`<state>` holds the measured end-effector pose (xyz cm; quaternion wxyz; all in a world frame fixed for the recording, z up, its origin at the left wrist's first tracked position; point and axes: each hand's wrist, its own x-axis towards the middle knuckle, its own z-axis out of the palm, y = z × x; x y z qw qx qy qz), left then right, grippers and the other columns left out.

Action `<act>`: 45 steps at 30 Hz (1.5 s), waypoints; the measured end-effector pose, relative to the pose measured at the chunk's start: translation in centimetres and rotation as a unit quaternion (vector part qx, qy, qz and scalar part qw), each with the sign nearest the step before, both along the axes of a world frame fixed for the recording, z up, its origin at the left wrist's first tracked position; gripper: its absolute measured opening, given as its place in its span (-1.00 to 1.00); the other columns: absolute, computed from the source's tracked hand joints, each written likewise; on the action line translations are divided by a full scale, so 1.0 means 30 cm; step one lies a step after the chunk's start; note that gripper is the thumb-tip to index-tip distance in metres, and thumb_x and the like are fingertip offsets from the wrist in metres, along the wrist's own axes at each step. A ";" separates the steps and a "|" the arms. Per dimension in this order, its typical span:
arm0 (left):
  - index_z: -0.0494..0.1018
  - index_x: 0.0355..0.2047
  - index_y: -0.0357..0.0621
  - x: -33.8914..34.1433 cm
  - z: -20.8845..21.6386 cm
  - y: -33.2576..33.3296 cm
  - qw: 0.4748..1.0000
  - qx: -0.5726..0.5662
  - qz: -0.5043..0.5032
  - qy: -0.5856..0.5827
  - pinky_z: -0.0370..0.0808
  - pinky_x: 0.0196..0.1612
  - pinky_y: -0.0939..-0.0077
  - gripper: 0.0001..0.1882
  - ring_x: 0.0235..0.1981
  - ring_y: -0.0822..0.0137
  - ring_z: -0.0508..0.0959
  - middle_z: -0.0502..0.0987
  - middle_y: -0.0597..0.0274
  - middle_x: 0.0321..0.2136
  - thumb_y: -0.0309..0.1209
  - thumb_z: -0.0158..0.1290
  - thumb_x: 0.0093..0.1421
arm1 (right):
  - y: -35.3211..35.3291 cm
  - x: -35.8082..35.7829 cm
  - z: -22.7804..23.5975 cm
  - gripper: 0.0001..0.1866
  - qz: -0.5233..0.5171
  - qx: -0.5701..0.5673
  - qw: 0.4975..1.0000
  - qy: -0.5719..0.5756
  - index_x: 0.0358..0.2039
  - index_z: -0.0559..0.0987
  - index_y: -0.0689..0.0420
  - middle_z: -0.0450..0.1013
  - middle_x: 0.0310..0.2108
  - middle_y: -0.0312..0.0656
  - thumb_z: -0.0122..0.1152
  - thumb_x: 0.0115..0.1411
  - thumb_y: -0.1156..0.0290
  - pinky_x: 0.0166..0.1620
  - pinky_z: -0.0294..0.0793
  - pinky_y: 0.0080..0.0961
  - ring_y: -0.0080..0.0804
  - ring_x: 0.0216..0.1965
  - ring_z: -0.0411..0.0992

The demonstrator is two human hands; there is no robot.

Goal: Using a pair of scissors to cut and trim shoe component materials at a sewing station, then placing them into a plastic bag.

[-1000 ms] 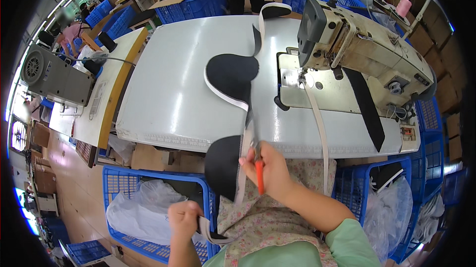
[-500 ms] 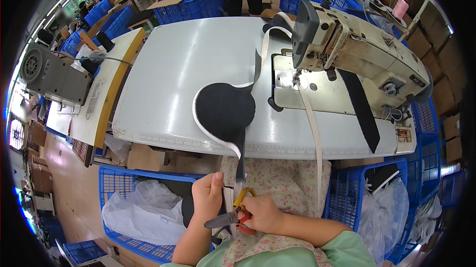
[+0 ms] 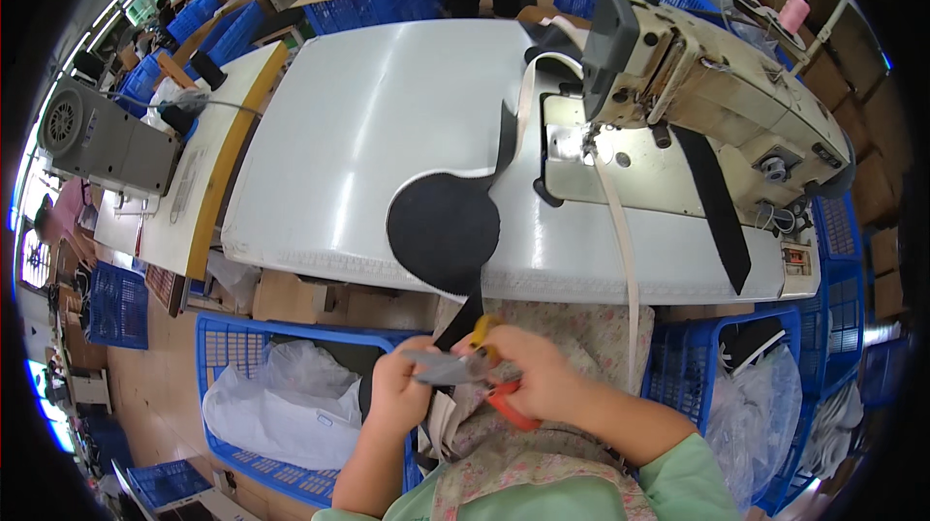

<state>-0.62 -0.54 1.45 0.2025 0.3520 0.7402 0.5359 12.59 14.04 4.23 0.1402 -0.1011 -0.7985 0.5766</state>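
In my right hand [image 3: 535, 366] is a pair of scissors [image 3: 444, 367] with one yellow and one red handle loop. Their blurred blades point left, across the lower end of a black fabric strip and against my left hand [image 3: 399, 388]. My left hand is closed on that strip end. The strip runs up to a round black fabric piece [image 3: 444, 233] with white edging, lying at the front of the white sewing table [image 3: 329, 143]. From its far side, black fabric and a pale tape [image 3: 524, 105] curve toward the sewing machine [image 3: 712, 85].
Another pale tape [image 3: 620, 230] hangs from the needle area over the front edge. A black strap [image 3: 714, 211] lies right of it. Blue crates [image 3: 228, 347] with plastic bags flank my lap. A person in pink [image 3: 73, 211] is at far left; another stands behind the table.
My right hand has raised the scissors, bringing the blades up to the strip by my left hand. The round piece has shifted slightly in view. A person in pink has appeared at far left.
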 end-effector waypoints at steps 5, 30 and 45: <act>0.45 -0.37 -0.30 -0.040 0.054 -0.011 0.990 -0.033 0.019 -0.137 0.35 -0.53 0.64 -0.70 -0.63 0.53 0.42 0.44 0.30 -0.67 -0.28 -0.10 0.25 | 0.174 0.135 0.040 -0.48 0.183 0.039 0.969 -0.163 -0.34 0.44 0.17 0.35 -0.48 -0.17 0.34 -0.11 0.00 -0.41 0.35 -0.44 -0.28 -0.49 0.35; 0.39 -0.50 -0.25 -0.028 0.077 0.033 0.991 -0.020 -0.080 0.108 0.31 -0.64 0.42 -0.82 -0.73 0.18 0.42 0.38 0.14 -0.76 -0.39 -0.04 0.18 | 0.176 0.166 0.019 -0.50 0.220 -0.037 0.905 -0.362 -0.55 0.47 0.17 0.31 -0.71 -0.21 0.26 -0.04 -0.08 -0.54 0.25 -0.46 -0.39 -0.65 0.25; 0.27 -0.54 -0.27 -0.030 0.254 -0.251 0.937 0.317 0.118 -0.082 0.27 -0.58 0.52 -0.63 -0.67 0.42 0.35 0.43 0.04 -0.63 -0.19 0.00 0.18 | 0.196 -0.094 0.032 -0.64 -0.217 -0.152 0.959 0.106 -0.31 0.36 0.20 0.37 -0.40 -0.24 0.29 0.04 0.27 -0.27 0.42 -0.57 -0.50 -0.31 0.40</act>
